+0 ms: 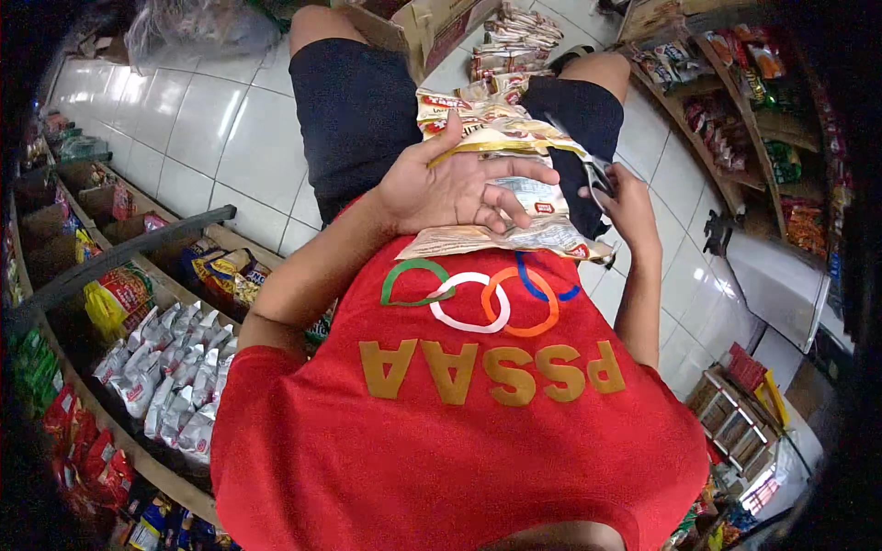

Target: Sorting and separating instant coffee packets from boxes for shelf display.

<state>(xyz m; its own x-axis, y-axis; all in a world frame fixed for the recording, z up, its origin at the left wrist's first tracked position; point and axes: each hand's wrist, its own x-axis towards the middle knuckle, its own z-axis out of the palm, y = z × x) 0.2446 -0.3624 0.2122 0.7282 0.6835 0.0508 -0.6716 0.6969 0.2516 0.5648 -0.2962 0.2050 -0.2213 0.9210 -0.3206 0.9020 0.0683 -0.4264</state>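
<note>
My left hand lies palm up over the lap with its fingers apart and slightly bent. Its thumb rests against a cream and gold sachet; whether it pinches the edge is unclear. Below the fingers, another sachet lies back side up against the red shirt. My right hand grips scissors by their dark handles. The blades point up and left, at the right end of the cream and gold sachet. A strip of matching sachets trails over the lap to the floor between the legs.
An opened cardboard box stands beyond the knees. At left, wooden shelf bins hold silver packs and other snacks. More shelves with packets rise at right, near a white panel. White tiles cover the floor.
</note>
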